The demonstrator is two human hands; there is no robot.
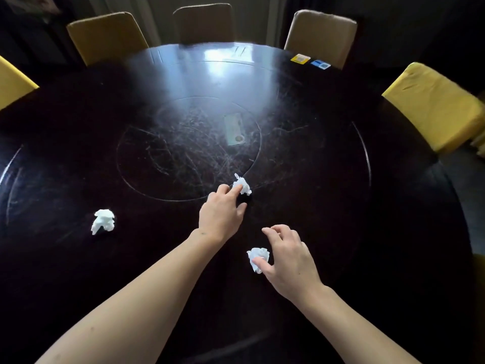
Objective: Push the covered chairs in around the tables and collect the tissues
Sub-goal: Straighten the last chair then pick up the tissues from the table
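Both of the person's bare arms stretch out over the round dark table [328,232], its glossy top scratched and catching window light. The left hand [221,214] reaches furthest, its forefinger laid against a small crumpled tissue [242,185] at the edge of the table's inner disc; the fingers are extended and touching, not closed round it. The right hand [287,258] hovers nearer, fingers loosely spread, its thumb touching a second crumpled tissue [258,258]; it is not yet gripped. A third tissue [103,221] lies alone well off to the left, nobody near it. Chairs in yellow and tan covers stand round the far rim: one at far left [13,82], three along the back [107,35] [203,23] [320,35] and one at right [433,106]. Two small cards, yellow [300,59] and blue [320,64], sit by the back right chair.
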